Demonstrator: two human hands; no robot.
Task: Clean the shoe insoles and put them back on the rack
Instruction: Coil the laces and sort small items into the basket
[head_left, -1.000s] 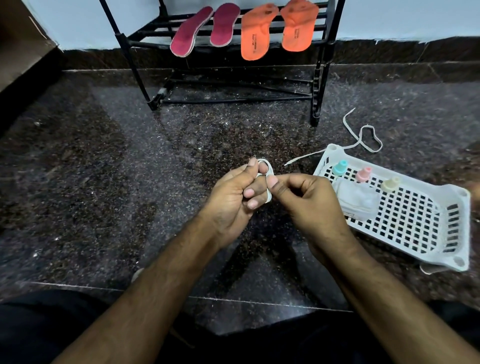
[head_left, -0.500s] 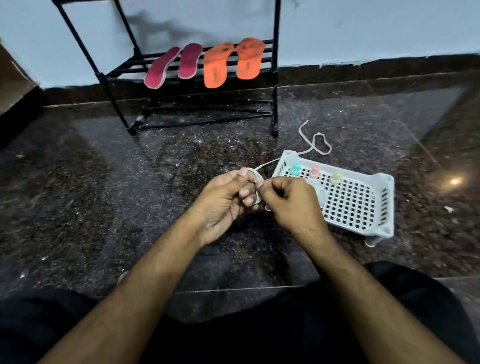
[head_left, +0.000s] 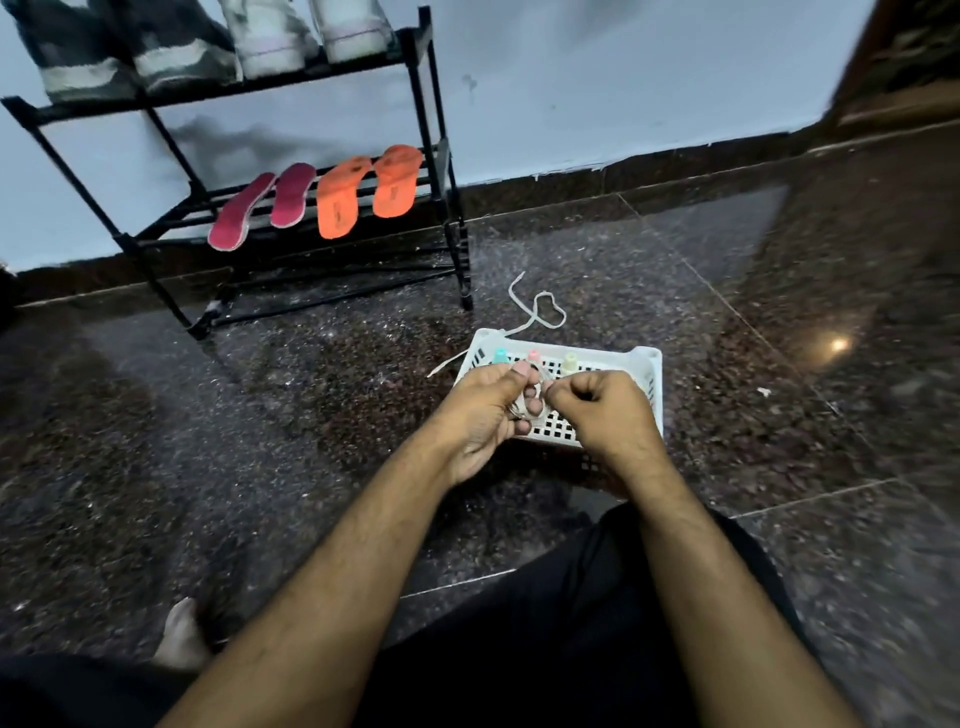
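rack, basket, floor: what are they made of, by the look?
Rack: thin black bars, probably painted metal, matte. Basket: white moulded plastic, to judge by its square grid holes and rounded rim. Floor: dark speckled stone, likely polished granite; it mirrors a lamp.

In front of me a white perforated basket (head_left: 647, 364) sits on the dark granite floor (head_left: 260, 441), holding three small capped bottles (head_left: 534, 356). A white lace (head_left: 540, 312) lies just beyond it.

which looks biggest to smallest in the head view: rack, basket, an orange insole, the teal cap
1. rack
2. basket, partly hidden by the hands
3. orange insole
4. teal cap
The rack stands farther off, yet looks largest.
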